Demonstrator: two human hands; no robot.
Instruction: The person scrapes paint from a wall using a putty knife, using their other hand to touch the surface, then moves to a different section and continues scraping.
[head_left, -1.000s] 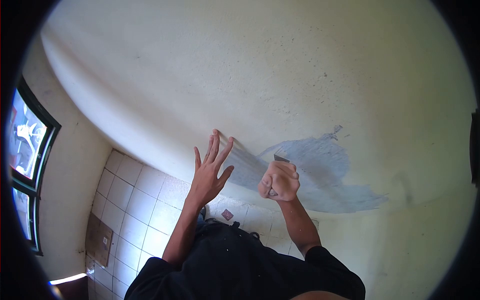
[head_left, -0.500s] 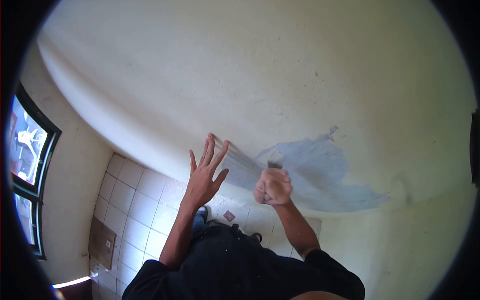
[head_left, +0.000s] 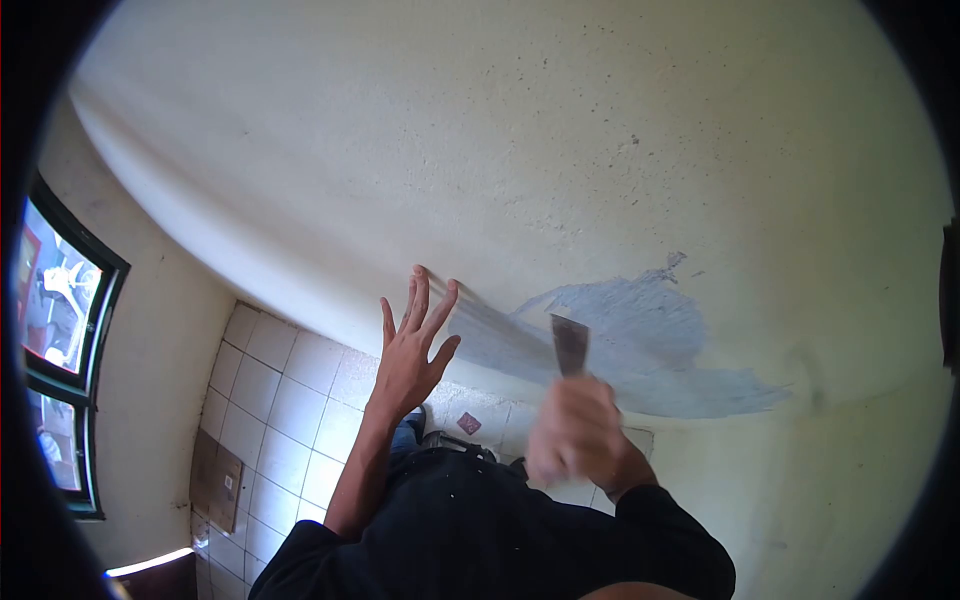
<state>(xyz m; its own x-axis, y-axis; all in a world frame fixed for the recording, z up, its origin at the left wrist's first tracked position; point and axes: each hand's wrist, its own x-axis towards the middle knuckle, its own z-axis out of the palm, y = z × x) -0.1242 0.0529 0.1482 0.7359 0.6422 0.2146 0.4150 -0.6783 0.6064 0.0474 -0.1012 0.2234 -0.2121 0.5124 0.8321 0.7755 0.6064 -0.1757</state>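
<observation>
My right hand (head_left: 577, 430), somewhat blurred, is closed round the handle of a metal scraper (head_left: 571, 343). Its flat blade points up and overlaps a grey-blue bare patch (head_left: 650, 325) on the pale wall (head_left: 400, 150). The patch has ragged edges where the coating is gone. To the left, my left hand (head_left: 410, 360) is open with fingers spread, its fingertips against the wall beside the patch's left end. The scraper's handle is hidden inside my fist.
Small dark pits (head_left: 600, 95) dot the wall above the patch. Below lies a white tiled floor (head_left: 265, 400), with a brown board (head_left: 215, 480) at the left. A dark-framed window (head_left: 75, 350) is in the side wall.
My right hand has drawn down and to the right, toward my body, with the scraper, and more of the blade shows. My left hand stays nearly where it was.
</observation>
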